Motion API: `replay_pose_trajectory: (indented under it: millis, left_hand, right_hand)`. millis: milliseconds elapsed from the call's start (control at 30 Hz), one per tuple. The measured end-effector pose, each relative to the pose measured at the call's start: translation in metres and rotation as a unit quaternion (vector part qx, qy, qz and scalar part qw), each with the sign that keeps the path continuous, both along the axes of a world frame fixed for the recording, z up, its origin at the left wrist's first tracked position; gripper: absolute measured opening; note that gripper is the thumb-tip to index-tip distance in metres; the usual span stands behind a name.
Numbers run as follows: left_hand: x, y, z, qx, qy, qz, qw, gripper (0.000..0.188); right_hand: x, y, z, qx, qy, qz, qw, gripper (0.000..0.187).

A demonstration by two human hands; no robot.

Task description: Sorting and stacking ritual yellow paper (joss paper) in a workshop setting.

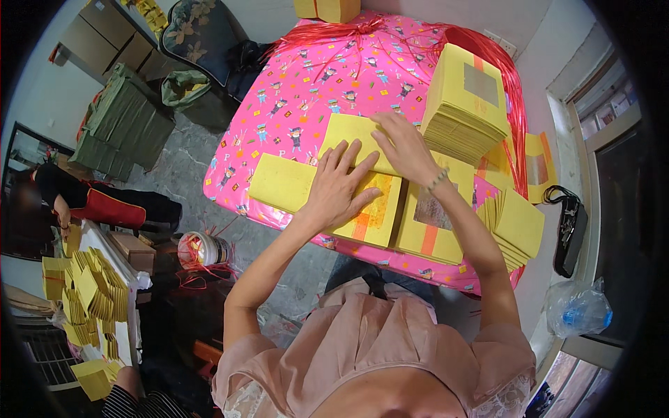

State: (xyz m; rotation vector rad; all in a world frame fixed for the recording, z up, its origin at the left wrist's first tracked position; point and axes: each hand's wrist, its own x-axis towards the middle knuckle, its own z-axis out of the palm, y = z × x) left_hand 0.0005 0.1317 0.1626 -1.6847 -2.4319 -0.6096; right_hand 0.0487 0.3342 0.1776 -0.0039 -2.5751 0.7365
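The left hand point(334, 189) rests on a yellow paper stack point(373, 226), its fingers spread apart. Just beyond those fingertips, the right hand's point(409, 150) bent fingers meet a yellow sheet point(346, 131); I can't tell whether they pinch it. Right of the fingers rises a taller stack point(465, 94); farther out, red cords point(334, 31) cross the pink tablecloth point(289, 90).

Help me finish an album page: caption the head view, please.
Left hand spread, right hand arched, over yellow paper stacks on a pink cartoon-print tablecloth with red strands.
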Motion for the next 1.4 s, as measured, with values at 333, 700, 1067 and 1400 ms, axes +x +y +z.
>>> replay_pose_trajectory:
  millis: [333, 700, 1067, 1400]
  left_hand:
    - [0.002, -0.001, 0.003, -0.035, -0.018, 0.008, 0.999, 0.067]
    - [-0.002, -0.007, 0.003, -0.073, -0.035, -0.012, 0.997, 0.079]
    - [-0.026, -0.023, 0.005, -0.122, -0.054, -0.007, 0.991, 0.084]
    - [-0.040, -0.025, -0.008, -0.057, -0.116, -0.034, 0.991, 0.074]
  right_hand:
    - [0.071, -0.026, -0.018, 0.041, -0.081, 0.046, 0.995, 0.056]
    - [0.080, -0.030, -0.027, 0.026, -0.098, 0.056, 0.993, 0.063]
    - [0.082, -0.027, -0.026, 0.076, -0.116, 0.064, 0.988, 0.061]
    - [0.074, -0.025, -0.019, 0.121, -0.091, 0.049, 0.987, 0.050]
